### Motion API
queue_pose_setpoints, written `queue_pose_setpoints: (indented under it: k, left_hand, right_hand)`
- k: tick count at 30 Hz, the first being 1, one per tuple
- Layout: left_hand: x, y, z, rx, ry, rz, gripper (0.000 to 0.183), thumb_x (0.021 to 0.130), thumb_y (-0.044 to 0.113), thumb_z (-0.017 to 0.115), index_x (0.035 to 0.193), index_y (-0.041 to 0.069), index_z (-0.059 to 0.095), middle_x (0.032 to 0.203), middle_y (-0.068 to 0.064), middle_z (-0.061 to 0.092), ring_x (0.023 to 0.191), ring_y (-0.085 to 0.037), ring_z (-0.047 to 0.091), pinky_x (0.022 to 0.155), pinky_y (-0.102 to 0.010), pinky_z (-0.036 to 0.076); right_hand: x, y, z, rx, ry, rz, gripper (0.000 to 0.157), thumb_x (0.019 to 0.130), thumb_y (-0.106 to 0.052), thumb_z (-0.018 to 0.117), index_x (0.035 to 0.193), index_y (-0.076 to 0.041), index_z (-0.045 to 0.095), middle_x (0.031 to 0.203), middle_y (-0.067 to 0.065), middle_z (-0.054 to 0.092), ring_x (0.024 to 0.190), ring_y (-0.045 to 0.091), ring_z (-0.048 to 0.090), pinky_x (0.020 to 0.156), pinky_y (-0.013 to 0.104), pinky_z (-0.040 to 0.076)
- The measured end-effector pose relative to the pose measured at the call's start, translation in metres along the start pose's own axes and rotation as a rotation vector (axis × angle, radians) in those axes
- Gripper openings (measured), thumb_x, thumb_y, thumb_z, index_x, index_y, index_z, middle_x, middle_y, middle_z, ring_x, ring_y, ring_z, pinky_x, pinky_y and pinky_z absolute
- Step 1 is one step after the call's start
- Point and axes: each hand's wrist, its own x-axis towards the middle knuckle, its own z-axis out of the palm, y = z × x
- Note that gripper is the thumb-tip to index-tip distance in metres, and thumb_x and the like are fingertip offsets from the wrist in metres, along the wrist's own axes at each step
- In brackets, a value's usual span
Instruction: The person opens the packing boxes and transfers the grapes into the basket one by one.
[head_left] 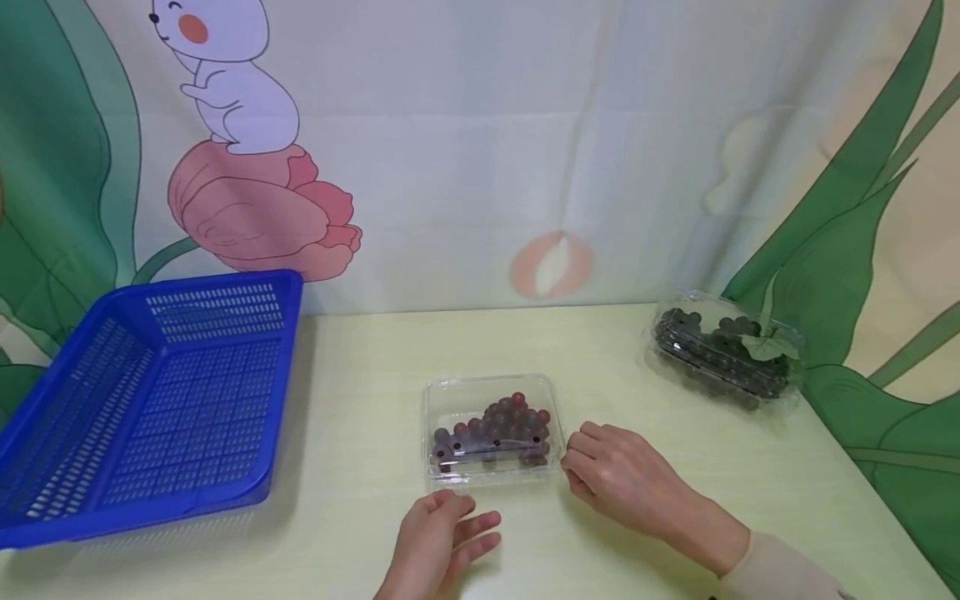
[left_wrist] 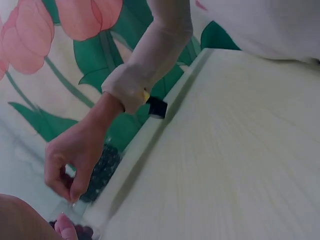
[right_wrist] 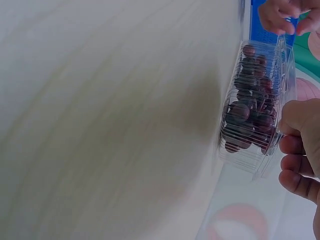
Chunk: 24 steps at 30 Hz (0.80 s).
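Note:
A clear plastic clamshell box (head_left: 480, 396) with dark red grapes (head_left: 498, 429) inside sits on the table with its lid down. My right hand (head_left: 618, 475) pinches the rim at its right front corner. In the right wrist view, the thumb and forefinger of this right hand (right_wrist: 302, 145) meet at the lid's edge, the other fingers curled below. By the front left edge, my left hand (head_left: 442, 537) pinches the rim between thumb and forefinger, its other fingers spread loosely. The left hand's fingertips (right_wrist: 280, 30) show at the box's far corner in the right wrist view.
On the left stands a blue plastic basket (head_left: 281, 392) with slotted walls. Another clear box of dark grapes (head_left: 723, 354), with a leaf print on it, lies at the back right. A printed curtain (head_left: 465, 167) hangs behind the pale table (head_left: 360, 417).

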Motion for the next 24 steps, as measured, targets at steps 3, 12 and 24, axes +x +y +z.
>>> queue_pose_setpoints:
  k: [3, 12, 24]
  left_hand:
    - [0.0, -0.005, 0.013, 0.035, -0.055, -0.012, 0.04, 0.107, 0.005, 0.046, 0.137, -0.014, 0.028, 0.113, -0.022, 0.053, 0.082, -0.017, 0.072, 0.076, -0.032, 0.063]
    - [0.005, -0.019, 0.037, 0.021, -0.078, 0.03, 0.014, 0.106, 0.003, 0.044, 0.114, -0.005, 0.037, 0.094, -0.01, 0.054, 0.074, -0.014, 0.07, 0.067, -0.027, 0.061]
    - [0.009, -0.035, 0.067, -0.004, -0.082, 0.038, 0.026, 0.107, 0.006, 0.045, 0.127, -0.012, 0.045, 0.1, -0.012, 0.063, 0.076, -0.013, 0.069, 0.068, -0.027, 0.061]
  right_hand:
    - [-0.001, 0.001, -0.002, 0.002, -0.005, 0.009, 0.016, 0.078, 0.0, 0.074, 0.078, -0.014, 0.065, 0.076, -0.005, 0.059, 0.07, 0.012, 0.054, 0.058, 0.026, 0.048]
    - [0.0, 0.0, -0.004, 0.0, -0.01, 0.007, 0.016, 0.078, -0.003, 0.078, 0.08, -0.014, 0.068, 0.077, -0.005, 0.059, 0.071, 0.013, 0.054, 0.059, 0.026, 0.048]
    - [-0.002, -0.004, -0.003, 0.035, -0.019, 0.046, 0.015, 0.08, -0.002, 0.072, 0.079, -0.014, 0.065, 0.078, -0.005, 0.058, 0.072, 0.012, 0.053, 0.058, 0.025, 0.046]
